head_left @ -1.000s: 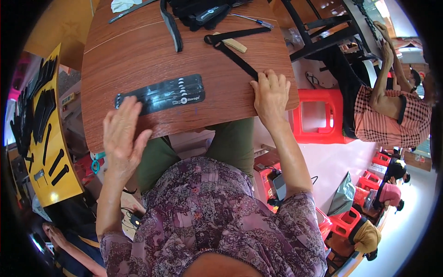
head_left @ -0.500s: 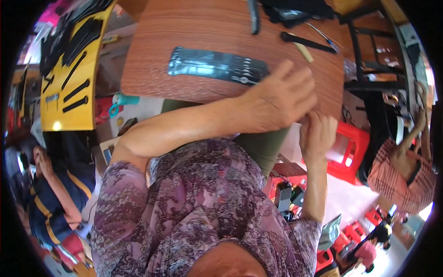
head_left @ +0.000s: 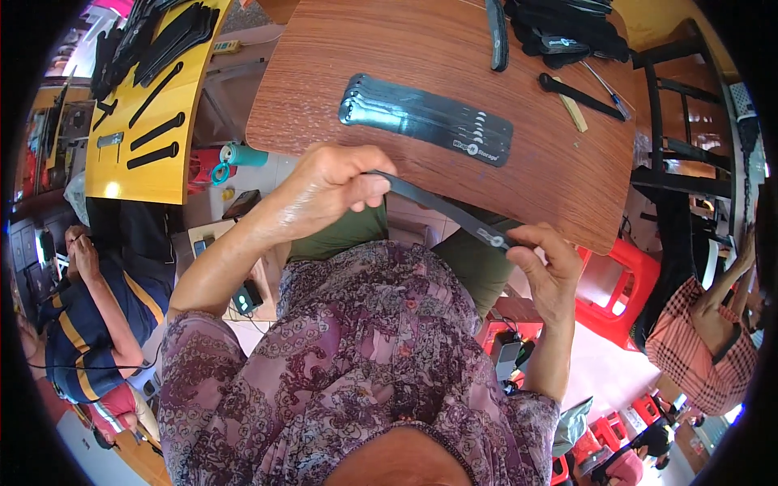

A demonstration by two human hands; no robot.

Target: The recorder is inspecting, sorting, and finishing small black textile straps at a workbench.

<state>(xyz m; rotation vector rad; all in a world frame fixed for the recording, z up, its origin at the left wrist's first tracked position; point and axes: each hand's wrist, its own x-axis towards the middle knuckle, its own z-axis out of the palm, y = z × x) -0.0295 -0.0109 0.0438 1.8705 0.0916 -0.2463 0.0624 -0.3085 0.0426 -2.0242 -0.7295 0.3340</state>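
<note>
A flat black strap (head_left: pixel 450 212) with a small pale print near one end is stretched between my two hands, just off the table's near edge. My left hand (head_left: pixel 344 190) pinches one end between thumb and fingers. At the printed end, my right hand (head_left: pixel 553 267) grips with thumb and forefinger. Beyond the hands, a neat stack of similar black straps (head_left: pixel 425 117), printed in white at the right end, lies on the brown wooden table (head_left: pixel 324 49).
More black straps (head_left: pixel 567 40) are heaped at the table's far right, near a single black strap (head_left: pixel 587 99), a beige strip (head_left: pixel 574 112) and a thin pen-like tool (head_left: pixel 608 89). A yellow table (head_left: pixel 105 174) with straps stands left, a red stool (head_left: pixel 612 300) right. Other people sit at both sides.
My left hand has moved from the right side of the table back to the left, and the strap is now drawn out between both hands. The strap stack is fully uncovered.
</note>
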